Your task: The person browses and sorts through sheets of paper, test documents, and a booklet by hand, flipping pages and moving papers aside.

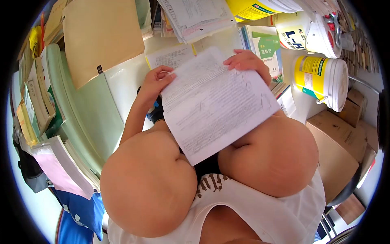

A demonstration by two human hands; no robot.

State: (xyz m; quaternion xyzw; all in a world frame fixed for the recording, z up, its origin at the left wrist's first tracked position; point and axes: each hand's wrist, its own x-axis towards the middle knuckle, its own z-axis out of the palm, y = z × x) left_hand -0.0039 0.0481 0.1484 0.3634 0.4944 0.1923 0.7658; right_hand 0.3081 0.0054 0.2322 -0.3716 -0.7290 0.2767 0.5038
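A sheaf of white printed paper (215,101) with dense text and some handwriting lies tilted over my lap, between my knees. My left hand (160,81) pinches its upper left corner between thumb and fingers. At the upper right edge, my right hand (248,63) grips the paper, fingers on top near the corner. Just beyond the paper is a yellow-edged printed sheet (168,57). Farther off sits a pile of papers (199,18). To the right of my right hand lie booklets with a green and white cover (267,51).
Yellow and white buckets (321,79) stand at the right, above cardboard boxes (337,138). A large brown envelope (101,36) lies upper left. Books and folders (40,91) line the left side, with a pink-covered stack (63,166) below them.
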